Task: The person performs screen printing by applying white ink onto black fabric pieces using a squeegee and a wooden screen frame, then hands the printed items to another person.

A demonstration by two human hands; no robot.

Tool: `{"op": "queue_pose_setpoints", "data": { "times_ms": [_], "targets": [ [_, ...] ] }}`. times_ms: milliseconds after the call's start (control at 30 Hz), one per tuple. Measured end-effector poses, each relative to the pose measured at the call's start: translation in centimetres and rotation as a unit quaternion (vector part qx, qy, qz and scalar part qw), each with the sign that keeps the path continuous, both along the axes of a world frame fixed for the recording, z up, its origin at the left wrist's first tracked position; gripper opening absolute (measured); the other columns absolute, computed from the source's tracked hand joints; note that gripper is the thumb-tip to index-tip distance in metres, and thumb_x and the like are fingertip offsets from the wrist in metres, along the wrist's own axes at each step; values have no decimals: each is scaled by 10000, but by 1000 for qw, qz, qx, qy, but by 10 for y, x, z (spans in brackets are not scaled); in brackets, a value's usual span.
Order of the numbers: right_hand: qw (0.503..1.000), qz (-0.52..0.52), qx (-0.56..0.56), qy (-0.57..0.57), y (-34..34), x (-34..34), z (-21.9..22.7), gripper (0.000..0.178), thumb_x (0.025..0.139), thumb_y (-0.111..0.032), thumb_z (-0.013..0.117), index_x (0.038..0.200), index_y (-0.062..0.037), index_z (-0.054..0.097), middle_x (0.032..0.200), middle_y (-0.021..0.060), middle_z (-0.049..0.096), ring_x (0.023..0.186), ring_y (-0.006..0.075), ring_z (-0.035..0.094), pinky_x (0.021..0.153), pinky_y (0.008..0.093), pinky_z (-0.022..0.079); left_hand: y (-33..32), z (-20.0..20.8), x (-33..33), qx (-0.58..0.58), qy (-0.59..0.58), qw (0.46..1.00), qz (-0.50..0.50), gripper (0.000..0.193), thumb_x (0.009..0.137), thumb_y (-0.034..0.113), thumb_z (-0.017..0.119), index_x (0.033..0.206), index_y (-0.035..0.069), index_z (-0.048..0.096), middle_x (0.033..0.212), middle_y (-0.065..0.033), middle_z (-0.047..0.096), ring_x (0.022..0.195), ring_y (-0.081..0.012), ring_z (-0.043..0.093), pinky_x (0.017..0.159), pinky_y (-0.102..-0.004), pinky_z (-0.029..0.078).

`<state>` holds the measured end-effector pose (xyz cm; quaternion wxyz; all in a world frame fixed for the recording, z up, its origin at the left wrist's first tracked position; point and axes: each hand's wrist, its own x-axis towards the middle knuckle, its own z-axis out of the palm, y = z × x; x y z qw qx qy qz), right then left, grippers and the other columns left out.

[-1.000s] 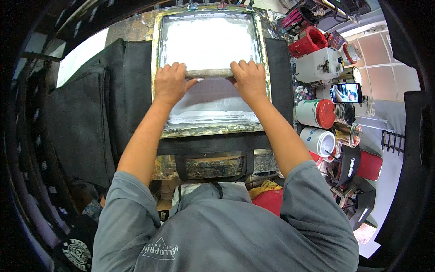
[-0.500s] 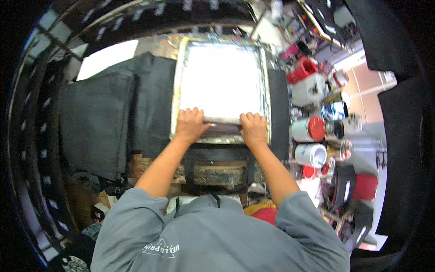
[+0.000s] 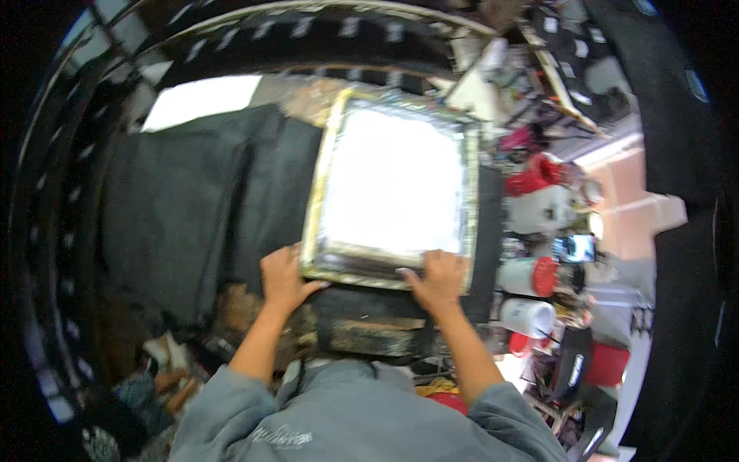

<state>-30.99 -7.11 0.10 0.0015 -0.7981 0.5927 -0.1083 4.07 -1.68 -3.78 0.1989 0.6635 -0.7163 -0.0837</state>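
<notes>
A screen printing frame (image 3: 314, 223) with a bright white mesh lies in front of me, slightly turned, over black fabric. Across its near end lies a dark bar, apparently the squeegee (image 3: 362, 260), blurred by motion. My right hand (image 3: 440, 281) is at the bar's right end near the frame's right corner, fingers bent over it and thumb pointing left. My left hand (image 3: 283, 281) is off the bar, beside the frame's near left corner. Its thumb stretches right along the near edge, apart from the fingers; whether it touches the frame is hard to tell.
Black fabric (image 3: 177, 200) covers the table's left side. A white sheet (image 3: 202, 102) lies at the far left. Along the right stand several containers, including a white tub with a red lid (image 3: 523, 276) and an open white tub (image 3: 527, 317). A lit phone (image 3: 579, 248) stands beyond them.
Both hands gripped the bar within the frame; now it lies nearer the frame's near edge. My left hand has let go and moved to the near left corner. The whole view has shifted and turned.
</notes>
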Motion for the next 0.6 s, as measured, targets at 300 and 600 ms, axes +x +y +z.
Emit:
{"op": "queue_pose_setpoints", "data": {
  "times_ms": [300,600],
  "targets": [
    [999,32,-12,-6,5,0,6,619,892,-604,759,1131,-41,663,1080,126,611,1061,319,538,1011,521,333,-6,-14,7,-18,-43,999,-4,947,539,465,1011,1336,60,699,1075,-39,597,1031,-264,551,930,-437,378],
    [998,35,-55,-2,11,3,3,598,900,-599,758,1114,-48,666,1073,123,603,1074,317,527,1011,537,331,-7,-14,11,-52,-52,997,-19,849,578,545,975,1225,45,746,1006,-35,601,981,-253,547,902,-429,373]
  ]
}}
